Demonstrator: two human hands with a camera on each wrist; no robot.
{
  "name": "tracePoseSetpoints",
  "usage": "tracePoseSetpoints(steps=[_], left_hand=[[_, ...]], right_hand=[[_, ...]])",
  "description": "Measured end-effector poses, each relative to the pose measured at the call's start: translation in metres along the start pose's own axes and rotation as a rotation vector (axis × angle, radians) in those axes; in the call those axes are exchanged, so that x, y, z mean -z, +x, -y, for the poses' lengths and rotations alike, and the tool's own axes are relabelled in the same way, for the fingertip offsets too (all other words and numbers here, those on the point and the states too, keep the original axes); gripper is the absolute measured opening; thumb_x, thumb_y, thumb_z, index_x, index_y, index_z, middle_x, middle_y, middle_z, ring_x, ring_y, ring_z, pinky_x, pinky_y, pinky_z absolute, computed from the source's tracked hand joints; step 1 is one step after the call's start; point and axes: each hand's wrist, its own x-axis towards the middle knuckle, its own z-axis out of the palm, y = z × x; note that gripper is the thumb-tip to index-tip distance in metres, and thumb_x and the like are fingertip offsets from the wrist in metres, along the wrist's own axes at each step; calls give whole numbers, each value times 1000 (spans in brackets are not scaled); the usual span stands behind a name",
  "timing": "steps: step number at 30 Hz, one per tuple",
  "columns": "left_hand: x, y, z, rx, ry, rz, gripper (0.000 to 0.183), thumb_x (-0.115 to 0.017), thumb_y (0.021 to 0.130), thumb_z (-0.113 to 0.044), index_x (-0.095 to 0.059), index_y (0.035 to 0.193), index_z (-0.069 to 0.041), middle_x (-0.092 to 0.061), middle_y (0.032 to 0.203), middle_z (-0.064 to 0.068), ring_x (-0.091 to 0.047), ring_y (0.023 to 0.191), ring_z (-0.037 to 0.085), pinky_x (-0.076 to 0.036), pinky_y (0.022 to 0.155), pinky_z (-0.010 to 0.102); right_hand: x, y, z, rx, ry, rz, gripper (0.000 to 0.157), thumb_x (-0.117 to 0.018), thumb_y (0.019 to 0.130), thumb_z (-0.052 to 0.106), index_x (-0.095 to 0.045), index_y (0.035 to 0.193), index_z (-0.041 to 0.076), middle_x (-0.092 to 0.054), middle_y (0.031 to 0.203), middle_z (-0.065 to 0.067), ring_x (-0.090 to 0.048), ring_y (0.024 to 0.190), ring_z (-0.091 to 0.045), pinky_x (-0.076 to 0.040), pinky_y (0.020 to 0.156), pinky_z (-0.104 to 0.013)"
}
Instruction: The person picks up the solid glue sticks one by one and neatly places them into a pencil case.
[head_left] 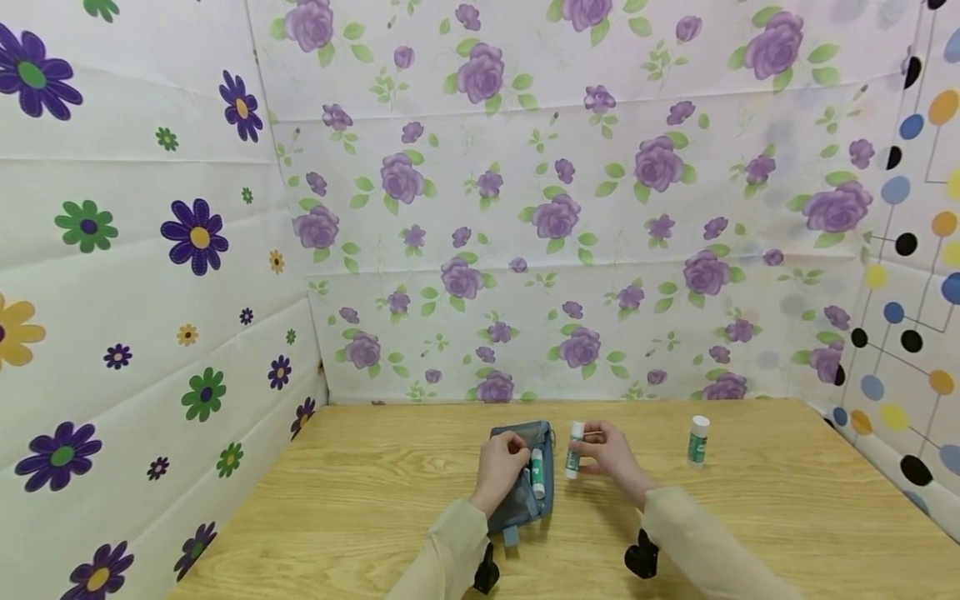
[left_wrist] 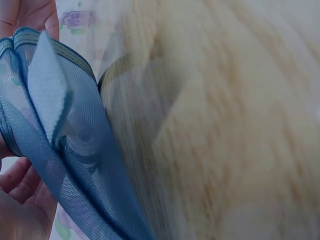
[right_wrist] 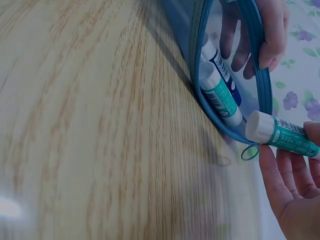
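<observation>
My left hand grips the upper edge of a blue mesh zip pouch. In the right wrist view the pouch's mouth gapes, with one zip edge between that hand's thumb and fingers. Inside lie a green-and-white glue stick and a dark blue one beside it. My right hand pinches another green glue stick between thumb and fingers, just outside the pouch's opening. The left wrist view shows mostly the pouch's mesh side and light blue fabric tab.
A capped green glue stick stands upright on the wooden table, right of my right hand. Flower-patterned sheets rise behind and at the left, and a dotted one at the right.
</observation>
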Motion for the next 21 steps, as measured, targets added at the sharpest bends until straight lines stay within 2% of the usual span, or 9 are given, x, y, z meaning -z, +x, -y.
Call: tracePoseSetpoints(steps=[7,15,21], left_hand=[[-1,1,-1,6,-1,2,5,-59,83,-3,-63,80,-3,-52,66,-3,-47,54,10,-40,50,26],[0,0,-2,-7,6,-4,5,-59,82,-2,-63,81,-1,-52,65,-3,-46,54,11,-40,50,27],[0,1,-2,8,0,1,7,-59,83,-2,-62,78,-5,-52,64,-3,-46,53,10,-39,49,26]], right_hand=[[-8,-4,1,-51,-11,57,34,-60,84,0,-41,111,-9,-50,96,-20,-57,79,-27,-48,67,-48],[-19,-6,0,-90,-31,45,34,-61,83,-2,-41,110,-10,-50,94,-21,-57,76,-28,-48,66,-47],[-25,-6,1,-90,-64,48,36,-62,83,0,-42,110,-11,-50,95,-21,-57,77,-28,-48,66,-47]])
